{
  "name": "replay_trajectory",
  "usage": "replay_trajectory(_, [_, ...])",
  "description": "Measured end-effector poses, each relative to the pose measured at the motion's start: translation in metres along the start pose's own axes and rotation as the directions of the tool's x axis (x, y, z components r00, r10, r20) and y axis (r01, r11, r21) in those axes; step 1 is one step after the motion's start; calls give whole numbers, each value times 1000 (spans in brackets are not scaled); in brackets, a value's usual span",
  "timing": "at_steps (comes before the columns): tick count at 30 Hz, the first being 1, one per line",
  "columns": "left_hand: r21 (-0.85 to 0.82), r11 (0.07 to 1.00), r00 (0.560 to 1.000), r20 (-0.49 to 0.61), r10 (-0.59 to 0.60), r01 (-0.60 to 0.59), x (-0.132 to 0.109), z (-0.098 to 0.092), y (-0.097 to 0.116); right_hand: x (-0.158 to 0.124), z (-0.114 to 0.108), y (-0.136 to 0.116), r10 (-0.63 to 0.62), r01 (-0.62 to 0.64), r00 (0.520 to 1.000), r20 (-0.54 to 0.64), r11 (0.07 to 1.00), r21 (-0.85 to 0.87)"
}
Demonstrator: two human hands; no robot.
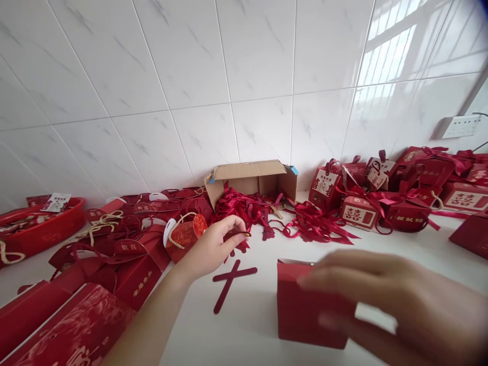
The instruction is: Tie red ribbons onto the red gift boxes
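My left hand is closed in a pinch on a small dark red strip with a gold-coloured tip, held over the white table. Below it, two dark red strips lie crossed on the tabletop. A plain red gift box stands upright at the front, its top edge partly visible. My right hand, blurred by motion, is at the box's right side with fingers stretched out and thumb apart. Its fingers cover part of the box's front; whether they touch it I cannot tell.
A cardboard box spilling red ribbons stands against the tiled wall. Finished-looking red gift boxes with bows crowd the right. More red boxes with cord handles and a red basin fill the left.
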State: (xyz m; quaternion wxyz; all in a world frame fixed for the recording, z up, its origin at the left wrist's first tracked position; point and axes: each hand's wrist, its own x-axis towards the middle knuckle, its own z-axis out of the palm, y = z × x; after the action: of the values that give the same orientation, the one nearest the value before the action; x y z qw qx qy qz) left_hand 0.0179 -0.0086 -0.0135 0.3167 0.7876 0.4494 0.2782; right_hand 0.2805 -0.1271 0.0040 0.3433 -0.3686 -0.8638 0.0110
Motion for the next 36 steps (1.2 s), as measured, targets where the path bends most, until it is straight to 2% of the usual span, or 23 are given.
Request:
replay_trajectory(3, [-111,981,986,43,163,-157,-22,-4,49,26,-7,-9,74,-72,995,-63,997,35])
replay_trajectory(5, [-150,957,968,6,253,-249,-35,2,66,34,-4,-15,72,-60,991,-114,993,101])
replay_trajectory(8, [-144,904,915,-101,391,-403,-47,12,71,37,8,-22,27,12,984,-178,977,213])
replay_trajectory(14, [-11,780,761,-232,606,-626,-54,18,64,41,24,-26,-12,134,935,-354,937,322])
replay_trajectory(17, [-30,747,728,-250,638,-665,-57,16,65,42,24,-25,-10,175,914,-405,911,372])
replay_trajectory(20, [-82,764,758,-226,611,-640,-63,13,69,42,20,-25,-46,215,908,-417,905,367])
replay_trajectory(24, [-154,817,828,-196,526,-556,-68,9,71,42,18,-24,-171,322,874,-456,905,278])
replay_trajectory(26, [-204,833,856,-168,488,-515,-66,7,70,43,19,-24,-183,330,858,-479,912,244])
replay_trajectory(28, [-223,848,877,-135,461,-481,-62,7,69,43,21,-24,-182,315,862,-473,923,220])
replay_trajectory(32, [-150,875,888,-91,451,-460,-55,8,65,43,21,-22,-228,325,891,-393,924,201])
replay_trajectory(36, [-110,885,892,-50,449,-452,-52,6,58,40,20,-17,-309,373,887,-343,918,138])
